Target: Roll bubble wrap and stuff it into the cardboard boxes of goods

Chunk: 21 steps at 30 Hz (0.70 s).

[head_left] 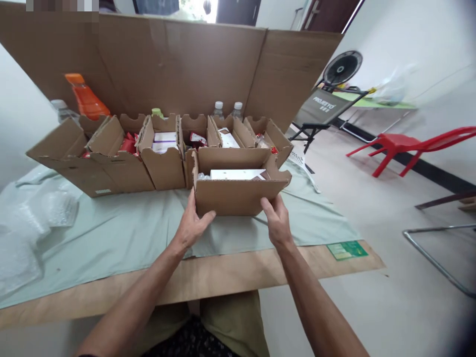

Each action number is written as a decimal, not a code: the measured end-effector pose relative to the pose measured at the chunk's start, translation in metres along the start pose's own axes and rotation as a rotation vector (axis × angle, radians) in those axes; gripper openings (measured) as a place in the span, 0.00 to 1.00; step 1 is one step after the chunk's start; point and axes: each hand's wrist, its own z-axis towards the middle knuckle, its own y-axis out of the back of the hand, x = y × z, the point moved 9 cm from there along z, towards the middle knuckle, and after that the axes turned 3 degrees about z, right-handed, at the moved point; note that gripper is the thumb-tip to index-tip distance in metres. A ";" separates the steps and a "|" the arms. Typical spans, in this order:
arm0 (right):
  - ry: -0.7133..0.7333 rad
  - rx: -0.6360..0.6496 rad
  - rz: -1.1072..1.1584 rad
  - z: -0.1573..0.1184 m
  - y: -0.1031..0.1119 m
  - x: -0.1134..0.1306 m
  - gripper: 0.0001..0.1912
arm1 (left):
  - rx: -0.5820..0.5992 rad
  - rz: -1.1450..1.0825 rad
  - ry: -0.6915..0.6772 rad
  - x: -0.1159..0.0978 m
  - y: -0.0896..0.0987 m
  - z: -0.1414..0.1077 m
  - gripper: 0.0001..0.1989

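Observation:
Between my two hands is an open-topped cardboard box [238, 197], held at its lower corners. My left hand [193, 223] grips its left end with the thumb on the front face. On the right end, my right hand [278, 218] closes the same way. Inside the box lie a white carton [236, 174] and something clear and crinkled at its left. Right behind it stands a row of similar cardboard bins [163, 171], holding red packets [129, 144], white boxes [164, 142] and other small goods.
A tall cardboard panel [186, 64] rises behind the bins, with an orange bottle [87, 99] and clear bottles before it. Bubble wrap [33, 223] lies left on the green cloth [130, 223]. Right of the table are a red chair [405, 144], a folding chair [323, 106] and a fan [342, 68].

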 end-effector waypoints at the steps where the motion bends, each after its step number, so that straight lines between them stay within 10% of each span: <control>1: 0.011 -0.008 0.005 -0.010 -0.002 0.004 0.27 | -0.009 0.010 -0.006 -0.003 0.002 -0.010 0.41; 8: 0.014 0.060 0.035 -0.097 -0.039 0.046 0.26 | -0.257 0.151 0.080 -0.002 0.071 -0.137 0.32; 13: 0.118 0.255 0.126 -0.062 -0.107 0.099 0.32 | -0.434 0.152 -0.070 -0.036 0.132 -0.114 0.36; 16: 0.178 0.180 0.126 -0.049 -0.096 0.106 0.30 | -0.417 0.149 -0.166 -0.054 0.125 -0.084 0.35; 21: 0.171 -0.100 0.026 -0.075 -0.012 0.063 0.25 | -0.233 0.093 -0.173 -0.052 0.050 -0.070 0.33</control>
